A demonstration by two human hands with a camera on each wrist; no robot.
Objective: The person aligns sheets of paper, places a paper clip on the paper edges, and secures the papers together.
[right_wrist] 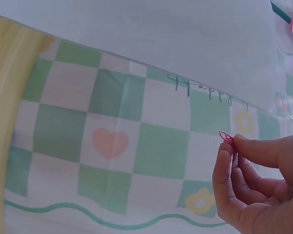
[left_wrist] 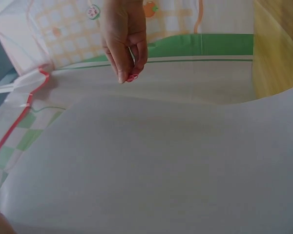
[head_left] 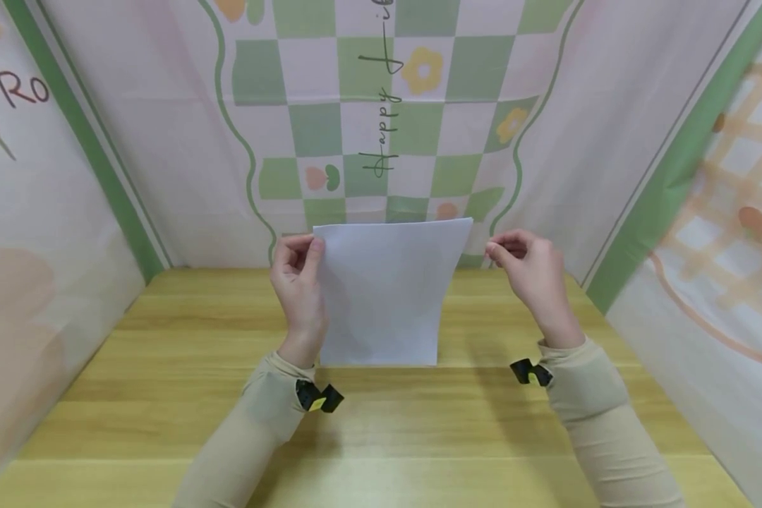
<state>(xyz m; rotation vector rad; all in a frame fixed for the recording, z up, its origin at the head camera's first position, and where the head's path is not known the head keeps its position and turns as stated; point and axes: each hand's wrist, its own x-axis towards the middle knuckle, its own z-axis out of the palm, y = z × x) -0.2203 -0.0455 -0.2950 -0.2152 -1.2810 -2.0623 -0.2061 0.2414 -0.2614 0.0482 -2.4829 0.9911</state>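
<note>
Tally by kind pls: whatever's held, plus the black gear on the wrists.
White paper, in the left hand: 1 (can't tell whether it is a single sheet or several together)
Pink wire clip, in the right hand: 1
Black wrist devices, one per wrist: 2
Total: 4

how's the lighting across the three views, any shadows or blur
Head view: brightest, soft arm shadows on the wooden table; left wrist view: dimmer, white paper looking grey; right wrist view: dim and slightly hazy, though the pink paper clip in the right hand is discernible.
</note>
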